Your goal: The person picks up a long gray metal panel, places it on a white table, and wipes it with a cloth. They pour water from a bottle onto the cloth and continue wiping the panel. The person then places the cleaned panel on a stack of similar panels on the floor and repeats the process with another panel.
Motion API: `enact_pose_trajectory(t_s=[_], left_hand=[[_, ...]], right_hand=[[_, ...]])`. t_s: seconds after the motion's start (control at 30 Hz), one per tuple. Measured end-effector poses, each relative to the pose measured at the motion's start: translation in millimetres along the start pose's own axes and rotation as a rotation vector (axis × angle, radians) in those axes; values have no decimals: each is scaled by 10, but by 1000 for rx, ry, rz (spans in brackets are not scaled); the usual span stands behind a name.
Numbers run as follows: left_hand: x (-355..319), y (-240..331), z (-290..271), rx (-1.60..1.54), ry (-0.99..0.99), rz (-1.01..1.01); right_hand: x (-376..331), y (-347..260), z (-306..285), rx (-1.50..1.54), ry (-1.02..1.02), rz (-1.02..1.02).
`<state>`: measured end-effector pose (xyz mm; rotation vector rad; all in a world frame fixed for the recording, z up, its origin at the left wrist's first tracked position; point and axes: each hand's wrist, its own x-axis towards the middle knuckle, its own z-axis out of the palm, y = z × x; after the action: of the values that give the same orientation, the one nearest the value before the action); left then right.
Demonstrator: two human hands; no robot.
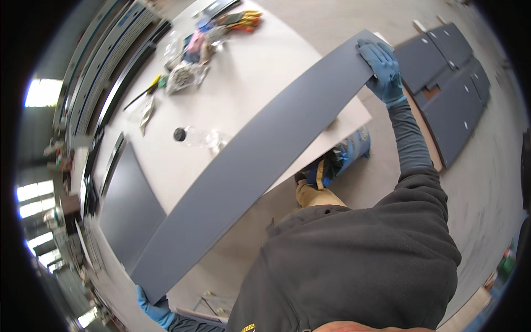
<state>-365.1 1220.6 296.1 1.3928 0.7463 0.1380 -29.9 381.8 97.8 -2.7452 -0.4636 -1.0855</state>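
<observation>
White smooth-topped workshop counter (265, 77): is carrying a clear plastic bottle with a black cap (189, 136) and a dark-grey rectangular panel (130, 199), which the long piece is partly covering.
Long flat dark-grey board (260, 149): is slanting across the counter's near edge, spanning both hands.
Left grip, blue-gloved (154, 307): is holding the board's lower-left end.
Right grip, blue-gloved (383, 72): is clasping its upper-right end, fingers lying over the top face.
Beyond, at right: dark-grey panels with white marks (459, 110) are lying flat.
</observation>
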Motion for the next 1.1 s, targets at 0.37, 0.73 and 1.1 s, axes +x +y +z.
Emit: enact_pose_trajectory(t_s=[0.37,0.73,1.1], left_hand=[[583,-1559,1294,396,-434,-222],[-378,-3134,3108,443,-902,-509],[-2015,-2660,6830,785,-1168,-148]], right_hand=[[-2861,-439,-3583,-413,-427,288],[-4764,-411,-6646,-617,-393,341],[-7559,-102,-7952,-465,-332,805]])
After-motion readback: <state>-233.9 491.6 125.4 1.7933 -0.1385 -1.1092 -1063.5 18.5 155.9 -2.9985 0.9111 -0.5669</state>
